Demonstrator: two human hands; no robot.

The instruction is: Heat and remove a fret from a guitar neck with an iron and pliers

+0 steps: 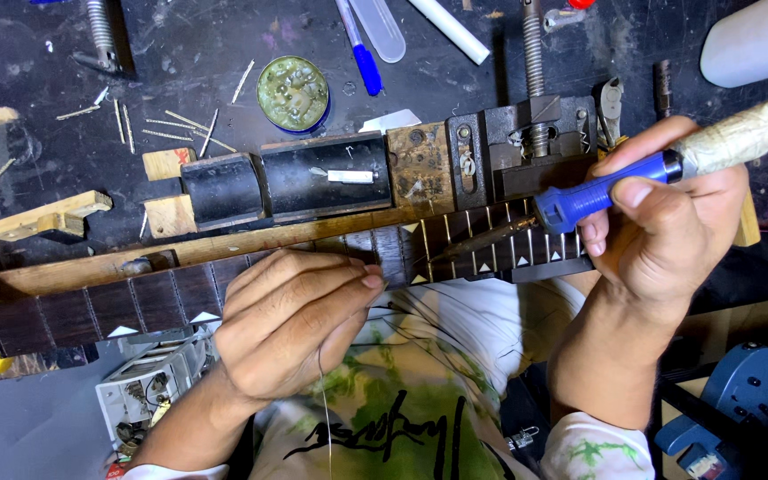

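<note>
A dark wooden guitar fretboard (117,307) with white triangle inlays lies slanted across the bench. My right hand (668,222) grips a soldering iron (597,197) by its blue handle, its metal tip resting on the fretboard near the middle. My left hand (291,324) rests on the fretboard's near edge and pinches a thin solder wire (325,418) that hangs down toward my lap.
Black caul blocks (322,178) and a vise (526,147) sit behind the neck. Loose fret wires (171,124), a round tin (292,92), a blue pen (362,53) and wood scraps (46,218) lie on the dark bench. A blue tool (740,400) sits lower right.
</note>
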